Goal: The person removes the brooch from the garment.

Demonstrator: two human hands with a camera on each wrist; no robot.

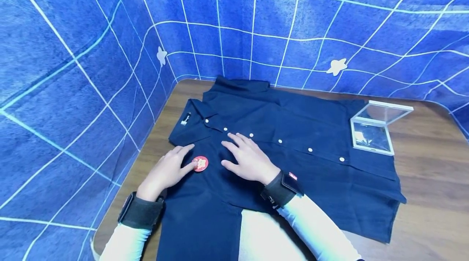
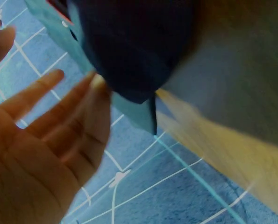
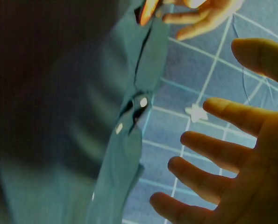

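On the navy shirt (image 1: 293,130), left hand (image 1: 166,171) touches round badge (image 1: 200,163).

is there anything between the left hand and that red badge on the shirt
Nothing visible does. In the head view the left hand lies flat on the dark shirt with a fingertip at the edge of the red badge, seemingly touching it. The right hand rests on the shirt on the badge's other side, apart from it.

Wooden worktop (image 1: 421,196) bearing an open clear plastic case (image 1: 373,130) near its right edge; blue backdrop (image 1: 73,69) with pale grid lines and two star shapes (image 1: 336,66).
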